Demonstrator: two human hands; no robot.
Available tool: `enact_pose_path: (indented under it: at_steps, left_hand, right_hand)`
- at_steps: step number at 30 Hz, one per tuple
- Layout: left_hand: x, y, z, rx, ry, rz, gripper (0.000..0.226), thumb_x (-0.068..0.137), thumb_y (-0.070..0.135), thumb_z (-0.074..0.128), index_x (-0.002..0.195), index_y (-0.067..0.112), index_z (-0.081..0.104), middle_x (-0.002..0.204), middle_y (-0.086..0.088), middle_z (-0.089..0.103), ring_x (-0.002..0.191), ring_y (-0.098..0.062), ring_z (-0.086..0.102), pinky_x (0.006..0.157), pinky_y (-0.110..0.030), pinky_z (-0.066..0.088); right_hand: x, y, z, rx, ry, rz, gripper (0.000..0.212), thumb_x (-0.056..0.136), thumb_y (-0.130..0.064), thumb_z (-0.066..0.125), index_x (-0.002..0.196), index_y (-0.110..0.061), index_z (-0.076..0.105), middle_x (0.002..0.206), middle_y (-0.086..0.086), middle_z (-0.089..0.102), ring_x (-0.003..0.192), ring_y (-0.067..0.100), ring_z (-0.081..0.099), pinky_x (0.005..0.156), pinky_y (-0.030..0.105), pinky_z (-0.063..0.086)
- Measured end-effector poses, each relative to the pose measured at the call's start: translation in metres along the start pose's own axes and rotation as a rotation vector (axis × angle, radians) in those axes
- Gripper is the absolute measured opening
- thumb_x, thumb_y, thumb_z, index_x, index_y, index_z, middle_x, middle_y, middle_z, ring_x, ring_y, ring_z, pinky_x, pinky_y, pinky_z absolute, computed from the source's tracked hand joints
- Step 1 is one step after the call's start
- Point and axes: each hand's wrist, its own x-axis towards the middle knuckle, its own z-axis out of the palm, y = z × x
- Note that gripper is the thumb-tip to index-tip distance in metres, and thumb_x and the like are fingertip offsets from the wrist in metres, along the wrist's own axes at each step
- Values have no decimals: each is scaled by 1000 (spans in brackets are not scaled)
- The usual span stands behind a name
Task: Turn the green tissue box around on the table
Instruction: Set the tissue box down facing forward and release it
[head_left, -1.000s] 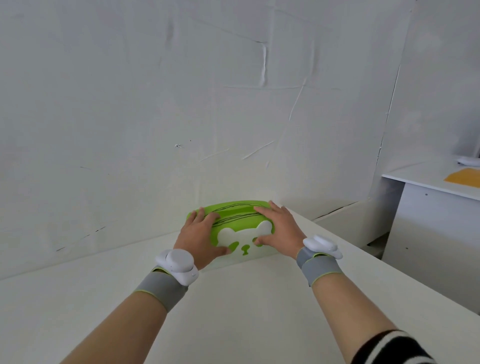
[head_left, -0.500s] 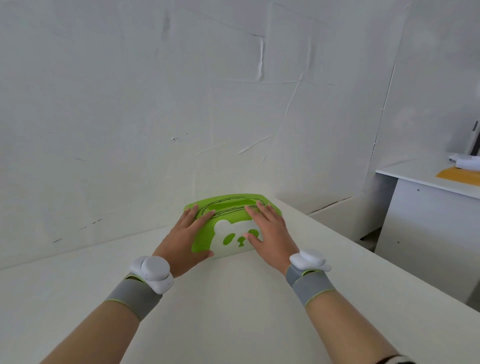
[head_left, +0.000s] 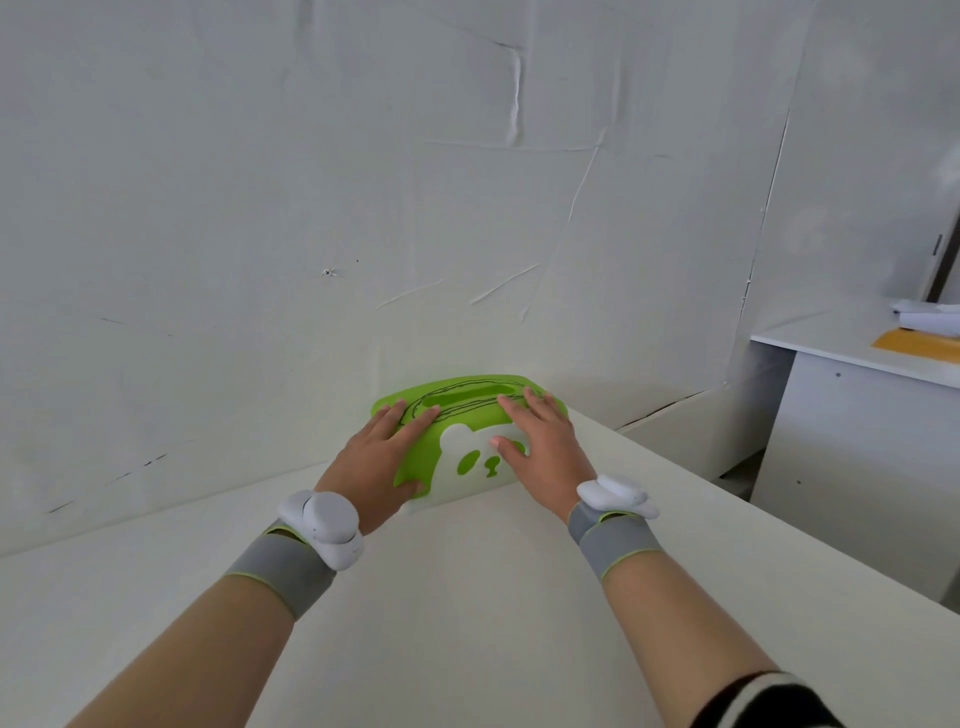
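Green tissue box (head_left: 457, 431) sits on the white table (head_left: 467, 597) at its far edge, right up against the wall (head_left: 311, 208). Panda face on the box's near side faces the camera, slot on top. Left hand (head_left: 376, 462) grips the box's left end: fingers over the top edge, thumb pressed on the near face low down. Right hand (head_left: 540, 447) grips the box's right part: fingers spread flat over the top beside the slot, thumb on the near face over the panda. Both hands clasp the box, neither released. Box bottom looks flat on the table; can't tell for certain. Each wrist has a grey band with a white tracker, near side of the box. To the right of the box, well apart, a white desk (head_left: 852, 415) with an orange sheet (head_left: 914, 344) on top.
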Motion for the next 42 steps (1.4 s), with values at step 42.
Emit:
enact_pose_path:
  at_steps: [42]
  left_hand:
    - [14,-1,-33,43,-19,-59,74,90,53,39,146,34,-5,160,-3,-2,147,-21,0,117,-45,12]
  right_hand:
    - [28,3,-33,334,-22,169,41,97,-23,36,138,-20,39,156,9,21,145,20,13,115,28,9]
